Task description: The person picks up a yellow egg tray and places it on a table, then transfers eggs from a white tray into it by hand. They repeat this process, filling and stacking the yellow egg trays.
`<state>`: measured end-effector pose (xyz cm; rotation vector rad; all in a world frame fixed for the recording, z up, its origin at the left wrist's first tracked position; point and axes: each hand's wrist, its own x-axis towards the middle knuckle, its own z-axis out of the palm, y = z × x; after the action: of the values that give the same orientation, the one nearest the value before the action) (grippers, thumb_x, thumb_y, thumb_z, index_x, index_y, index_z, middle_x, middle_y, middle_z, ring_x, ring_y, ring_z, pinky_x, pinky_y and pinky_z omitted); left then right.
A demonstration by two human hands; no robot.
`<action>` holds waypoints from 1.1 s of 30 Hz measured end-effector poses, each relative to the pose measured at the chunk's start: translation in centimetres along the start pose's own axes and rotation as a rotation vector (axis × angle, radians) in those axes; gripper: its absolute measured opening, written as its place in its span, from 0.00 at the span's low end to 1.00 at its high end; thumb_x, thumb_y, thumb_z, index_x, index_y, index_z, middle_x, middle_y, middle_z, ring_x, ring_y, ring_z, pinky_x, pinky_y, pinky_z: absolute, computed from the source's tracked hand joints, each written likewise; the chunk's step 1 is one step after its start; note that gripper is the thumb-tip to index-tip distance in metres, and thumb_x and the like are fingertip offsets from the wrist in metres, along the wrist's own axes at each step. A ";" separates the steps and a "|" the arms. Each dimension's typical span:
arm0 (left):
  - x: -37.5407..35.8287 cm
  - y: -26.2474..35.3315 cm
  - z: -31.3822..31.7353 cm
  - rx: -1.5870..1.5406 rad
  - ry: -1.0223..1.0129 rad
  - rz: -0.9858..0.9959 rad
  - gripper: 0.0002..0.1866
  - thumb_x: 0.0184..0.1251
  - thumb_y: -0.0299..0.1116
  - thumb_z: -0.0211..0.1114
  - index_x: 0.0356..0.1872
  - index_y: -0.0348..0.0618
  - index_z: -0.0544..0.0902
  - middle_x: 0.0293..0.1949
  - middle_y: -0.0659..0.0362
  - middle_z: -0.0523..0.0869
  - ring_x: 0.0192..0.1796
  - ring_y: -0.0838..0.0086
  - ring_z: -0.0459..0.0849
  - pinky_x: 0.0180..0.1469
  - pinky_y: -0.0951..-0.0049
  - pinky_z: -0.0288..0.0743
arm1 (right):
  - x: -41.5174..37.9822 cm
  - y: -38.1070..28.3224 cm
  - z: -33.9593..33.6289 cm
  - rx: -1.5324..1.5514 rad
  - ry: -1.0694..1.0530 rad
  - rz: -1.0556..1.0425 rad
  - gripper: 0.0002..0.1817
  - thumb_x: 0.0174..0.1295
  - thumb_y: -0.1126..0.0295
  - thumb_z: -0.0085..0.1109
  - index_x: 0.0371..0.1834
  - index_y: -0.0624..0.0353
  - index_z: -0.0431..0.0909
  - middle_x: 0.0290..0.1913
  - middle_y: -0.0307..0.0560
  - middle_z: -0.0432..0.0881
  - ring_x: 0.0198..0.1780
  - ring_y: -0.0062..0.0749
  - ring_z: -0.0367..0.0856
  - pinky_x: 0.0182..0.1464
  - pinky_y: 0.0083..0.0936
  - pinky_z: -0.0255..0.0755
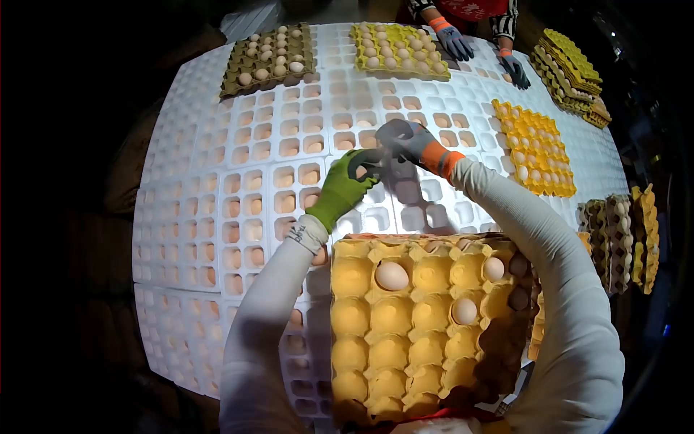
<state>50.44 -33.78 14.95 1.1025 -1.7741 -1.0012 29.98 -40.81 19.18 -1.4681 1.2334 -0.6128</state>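
Note:
My left hand (345, 186), in a green glove with dark fingertips, is closed around an egg (361, 172) above the white foam trays. My right hand (410, 142), in a grey glove with an orange cuff, is beside it, fingers curled and partly blurred; what they hold, if anything, is hidden. Beneath both hands, the foam tray (394, 206) has square pockets, many to the left with eggs in them. Nearest my body is a stack topped by a yellow egg tray (390, 322). On it, an egg (392, 275) and a few others sit in scattered cups.
Across the table, a person's gloved hands (454, 42) rest near a yellow tray of eggs (397, 50). A grey-brown egg tray (267, 59) is at far left, an orange tray (538, 148) at right. Stacked trays (570, 72) and upright trays (618, 239) line the right edge.

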 end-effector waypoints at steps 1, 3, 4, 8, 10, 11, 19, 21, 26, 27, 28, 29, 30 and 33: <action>0.1 -0.3 1.0 -0.028 -0.041 0.086 0.23 0.60 0.35 0.73 0.59 0.51 0.83 0.59 0.52 0.82 0.59 0.56 0.83 0.61 0.60 0.77 | -0.1 0.8 -0.3 0.087 0.036 -0.119 0.13 0.66 0.61 0.68 0.49 0.54 0.84 0.40 0.37 0.86 0.35 0.22 0.82 0.38 0.22 0.79; -0.3 -1.0 2.8 0.510 -0.113 0.160 0.28 0.63 0.39 0.70 0.66 0.57 0.78 0.67 0.53 0.77 0.70 0.55 0.73 0.73 0.51 0.63 | 0.1 3.3 0.4 -0.168 0.137 -0.225 0.13 0.66 0.59 0.68 0.49 0.50 0.84 0.47 0.42 0.86 0.47 0.33 0.84 0.51 0.31 0.77; -0.6 -1.2 3.0 0.609 -0.117 0.177 0.28 0.63 0.39 0.70 0.66 0.56 0.78 0.67 0.53 0.76 0.70 0.55 0.73 0.73 0.49 0.62 | 0.2 4.4 1.1 -0.368 0.219 -0.262 0.14 0.65 0.58 0.67 0.50 0.49 0.85 0.51 0.45 0.87 0.53 0.41 0.85 0.57 0.36 0.76; -2.6 0.0 -0.1 0.216 0.041 0.206 0.22 0.65 0.29 0.68 0.62 0.48 0.81 0.62 0.56 0.81 0.62 0.62 0.80 0.64 0.61 0.74 | 2.4 3.4 -1.2 -0.497 -0.008 -0.355 0.13 0.65 0.61 0.66 0.49 0.52 0.87 0.45 0.44 0.89 0.48 0.37 0.86 0.55 0.32 0.77; -4.5 1.0 -3.0 -0.165 0.039 -0.015 0.19 0.71 0.20 0.62 0.62 0.39 0.81 0.58 0.58 0.85 0.51 0.80 0.83 0.56 0.77 0.77 | -0.2 -2.5 -4.4 -0.406 -0.188 -0.385 0.13 0.70 0.60 0.61 0.50 0.54 0.86 0.46 0.42 0.90 0.45 0.33 0.86 0.53 0.28 0.78; -5.5 4.2 -4.6 -0.209 0.020 -0.199 0.17 0.73 0.23 0.61 0.60 0.39 0.83 0.53 0.58 0.87 0.50 0.79 0.84 0.55 0.79 0.77 | -4.6 -8.6 -4.8 -0.498 -0.121 -0.145 0.14 0.71 0.58 0.60 0.51 0.51 0.86 0.45 0.41 0.90 0.43 0.31 0.85 0.51 0.29 0.78; -11.7 21.6 -3.4 0.921 -0.333 0.293 0.31 0.54 0.40 0.74 0.61 0.43 0.80 0.62 0.49 0.79 0.67 0.48 0.73 0.72 0.46 0.62 | -24.4 -10.9 -10.6 -0.504 -0.090 -0.281 0.21 0.68 0.59 0.68 0.62 0.50 0.81 0.58 0.42 0.87 0.59 0.35 0.84 0.65 0.32 0.75; -13.1 21.4 -1.2 1.052 -0.256 0.295 0.29 0.53 0.38 0.73 0.59 0.42 0.79 0.60 0.50 0.79 0.65 0.50 0.74 0.71 0.48 0.63 | -28.0 -9.0 -9.7 -0.755 -0.080 -0.396 0.29 0.62 0.62 0.71 0.67 0.49 0.77 0.69 0.49 0.75 0.71 0.46 0.71 0.73 0.41 0.66; -13.3 22.5 -1.5 0.896 -0.186 0.237 0.26 0.52 0.32 0.74 0.55 0.42 0.82 0.50 0.52 0.84 0.57 0.55 0.80 0.68 0.56 0.69 | -31.0 -4.5 -3.9 -1.081 0.227 -0.554 0.30 0.49 0.63 0.75 0.57 0.56 0.78 0.65 0.47 0.76 0.73 0.49 0.67 0.74 0.47 0.59; -13.0 22.5 -2.1 0.805 -0.226 0.174 0.25 0.51 0.31 0.75 0.54 0.42 0.82 0.48 0.52 0.85 0.55 0.56 0.82 0.68 0.57 0.70 | -31.1 -4.5 -4.0 -1.028 0.246 -0.505 0.29 0.48 0.63 0.76 0.55 0.55 0.79 0.62 0.46 0.77 0.70 0.48 0.69 0.72 0.46 0.61; -13.2 22.4 -2.3 0.799 -0.166 0.238 0.24 0.53 0.29 0.76 0.53 0.42 0.84 0.45 0.53 0.87 0.51 0.60 0.85 0.64 0.62 0.75 | -31.4 -4.2 -4.0 -0.974 0.260 -0.448 0.27 0.48 0.63 0.76 0.53 0.55 0.79 0.60 0.46 0.78 0.68 0.48 0.70 0.71 0.45 0.62; -13.5 22.7 -2.1 0.648 -0.113 0.226 0.24 0.54 0.29 0.76 0.54 0.42 0.83 0.46 0.53 0.87 0.51 0.62 0.85 0.62 0.63 0.77 | -31.8 -3.8 -3.9 -0.918 0.273 -0.387 0.26 0.48 0.63 0.76 0.51 0.54 0.80 0.57 0.45 0.79 0.65 0.47 0.72 0.69 0.44 0.64; -13.5 23.1 -2.0 0.497 -0.058 0.217 0.25 0.55 0.29 0.76 0.56 0.41 0.82 0.47 0.54 0.87 0.51 0.64 0.86 0.60 0.65 0.78 | -31.6 -3.5 -4.2 -0.843 0.322 -0.491 0.23 0.47 0.64 0.77 0.46 0.53 0.79 0.48 0.45 0.81 0.56 0.46 0.75 0.63 0.43 0.67; -13.2 24.0 -1.3 -0.166 -0.128 -0.061 0.27 0.61 0.29 0.75 0.62 0.40 0.78 0.51 0.57 0.86 0.49 0.73 0.86 0.55 0.71 0.82 | -31.3 -3.5 -4.8 -0.673 0.309 -0.570 0.22 0.46 0.65 0.77 0.44 0.52 0.78 0.43 0.46 0.81 0.51 0.49 0.75 0.60 0.44 0.68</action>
<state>48.51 -14.40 34.28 1.0134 -1.7306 -1.2569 16.65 -14.49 31.29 -2.4048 1.3260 -0.8729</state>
